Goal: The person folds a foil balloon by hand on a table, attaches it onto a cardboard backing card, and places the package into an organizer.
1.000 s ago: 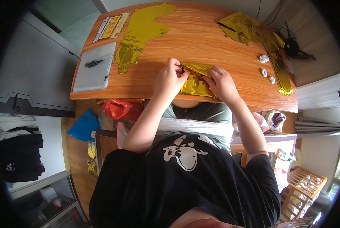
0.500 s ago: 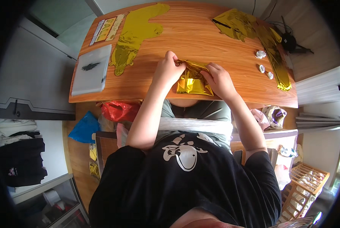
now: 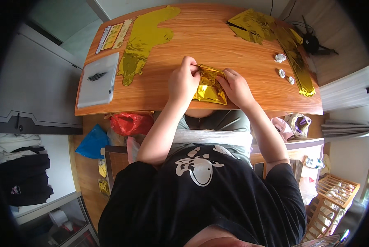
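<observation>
A crumpled gold foil sheet [image 3: 209,88] lies folded near the front edge of the wooden table [image 3: 201,39]. My left hand [image 3: 183,80] pinches its upper left corner. My right hand [image 3: 237,87] presses and grips its right side. Both hands hold the same foil piece between them. A flat gold foil balloon shape [image 3: 141,41] lies at the far left of the table. More gold foil [image 3: 271,35] lies in a heap and a strip at the far right.
A white flat box [image 3: 99,79] with dark marks sits at the table's left end, a printed card [image 3: 113,36] behind it. Three small silvery pieces [image 3: 282,68] lie at the right. A black cable cluster [image 3: 314,43], red bag [image 3: 129,122] and blue bag [image 3: 92,142] surround the table.
The gold foil sheet between my hands has been folded a little tighter. My left hand has shifted slightly up to the foil's top corner.
</observation>
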A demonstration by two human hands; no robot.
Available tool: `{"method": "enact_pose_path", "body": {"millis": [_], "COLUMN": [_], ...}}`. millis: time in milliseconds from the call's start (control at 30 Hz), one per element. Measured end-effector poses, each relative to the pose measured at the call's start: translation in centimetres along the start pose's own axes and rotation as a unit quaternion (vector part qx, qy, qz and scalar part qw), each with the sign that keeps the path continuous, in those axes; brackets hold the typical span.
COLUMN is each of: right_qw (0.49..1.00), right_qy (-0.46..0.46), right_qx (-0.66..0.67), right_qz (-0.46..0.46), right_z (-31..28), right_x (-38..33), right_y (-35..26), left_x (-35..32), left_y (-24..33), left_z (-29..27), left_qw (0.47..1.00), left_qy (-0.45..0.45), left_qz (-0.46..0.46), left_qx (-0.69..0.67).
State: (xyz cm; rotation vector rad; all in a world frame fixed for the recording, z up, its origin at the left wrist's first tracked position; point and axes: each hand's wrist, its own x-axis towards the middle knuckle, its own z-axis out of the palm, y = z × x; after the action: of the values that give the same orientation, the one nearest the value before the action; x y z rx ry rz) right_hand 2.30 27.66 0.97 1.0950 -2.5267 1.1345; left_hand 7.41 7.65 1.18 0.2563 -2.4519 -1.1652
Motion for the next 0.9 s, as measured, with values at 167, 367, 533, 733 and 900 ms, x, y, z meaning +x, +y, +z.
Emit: {"method": "enact_pose_path", "body": {"millis": [167, 367, 533, 733, 900], "right_qw": [1.000, 1.000, 0.996, 0.986, 0.989], "right_qy": [0.016, 0.010, -0.021, -0.032, -0.051], "right_qx": [0.009, -0.001, -0.055, -0.128, -0.113], "right_qz": [0.006, -0.005, -0.066, -0.099, -0.080], "right_z": [0.0, -0.1, 0.0, 0.3, 0.1], "right_x": [0.0, 0.0, -0.5, -0.6, -0.6], "right_y": [-0.3, -0.4, -0.6, -1.1, -1.2], "left_x": [-0.9, -2.1, -2.5, -2.2, -3.5], "left_y": [-0.2, -0.5, -2.0, -3.3, -1.3], "left_z": [0.1, -0.6, -0.8, -2.2, -4.2], "left_qw": [0.988, 0.942, 0.971, 0.968, 0.995], "left_qy": [-0.014, -0.061, -0.067, -0.044, -0.091], "left_qz": [0.147, 0.290, 0.222, 0.132, 0.026], "left_qx": [0.041, 0.158, 0.057, -0.208, -0.018]}}
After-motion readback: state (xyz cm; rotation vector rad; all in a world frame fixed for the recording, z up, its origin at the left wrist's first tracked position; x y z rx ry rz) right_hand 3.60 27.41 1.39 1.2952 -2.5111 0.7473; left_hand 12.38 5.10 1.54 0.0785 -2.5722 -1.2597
